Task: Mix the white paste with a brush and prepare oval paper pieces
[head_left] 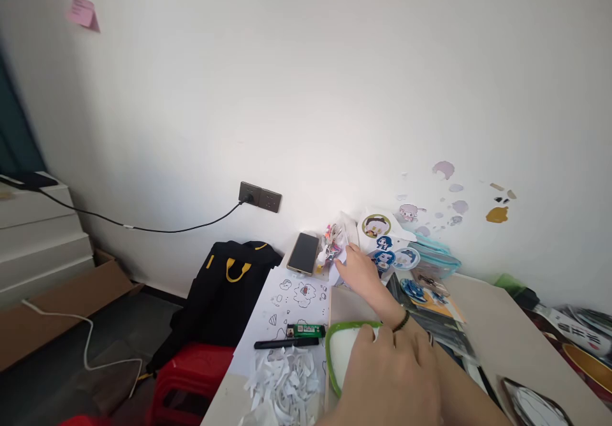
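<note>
My right hand (356,270) reaches across the table to a clear bag of small colourful items (331,242), its fingers closed at the bag's right edge. A dark band circles that wrist. Nearer to me, my left hand (389,375) is curled over the right side of a white, green-rimmed tray (336,356) and overlaps my right forearm. Its fingertips are hidden, so what it holds cannot be made out. A dark phone (303,253) lies left of the bag. Round cartoon stickers (376,226) stand behind my right hand.
Doodled paper (282,292), a green item (306,331), a black pen (285,343) and white paper scraps (287,381) lie on the left. Zip pouches (435,257) and flat dark packets (442,330) are at the right. A black backpack (222,298) rests beside the table.
</note>
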The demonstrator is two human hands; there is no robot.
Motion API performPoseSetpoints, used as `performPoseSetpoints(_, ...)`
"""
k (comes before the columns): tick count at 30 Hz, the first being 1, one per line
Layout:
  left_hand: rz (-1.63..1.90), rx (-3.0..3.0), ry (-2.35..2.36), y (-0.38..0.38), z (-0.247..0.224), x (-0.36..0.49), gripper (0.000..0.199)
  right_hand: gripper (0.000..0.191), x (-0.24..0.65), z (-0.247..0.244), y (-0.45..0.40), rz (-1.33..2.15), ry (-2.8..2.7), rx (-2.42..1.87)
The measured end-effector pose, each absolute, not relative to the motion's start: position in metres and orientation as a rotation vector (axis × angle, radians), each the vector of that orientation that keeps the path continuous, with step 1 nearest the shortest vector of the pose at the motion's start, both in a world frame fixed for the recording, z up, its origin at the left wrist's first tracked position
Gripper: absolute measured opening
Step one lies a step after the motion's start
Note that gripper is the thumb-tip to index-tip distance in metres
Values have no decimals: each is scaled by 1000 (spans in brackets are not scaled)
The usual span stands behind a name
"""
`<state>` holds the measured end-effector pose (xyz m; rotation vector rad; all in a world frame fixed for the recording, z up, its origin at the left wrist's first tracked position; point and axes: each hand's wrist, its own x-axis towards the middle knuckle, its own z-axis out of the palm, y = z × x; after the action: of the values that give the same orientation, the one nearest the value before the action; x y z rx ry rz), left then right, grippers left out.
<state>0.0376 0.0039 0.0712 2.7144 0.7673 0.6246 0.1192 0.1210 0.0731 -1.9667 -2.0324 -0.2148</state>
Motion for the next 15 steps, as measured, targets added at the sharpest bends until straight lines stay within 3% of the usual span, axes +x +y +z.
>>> performPoseSetpoints(8, 118, 2700, 1006, -5, 132, 26, 29, 58, 116, 87, 122, -225, -1927, -1929)
performPoseSetpoints(11, 162, 2688, 1139, 2, 140, 7, 18, 58, 107, 88, 119, -213, -1936, -1916)
performPoseSetpoints(15, 396, 2479, 1492, 21, 141, -39, 20, 63, 82, 84, 112, -229, -2091, -1851)
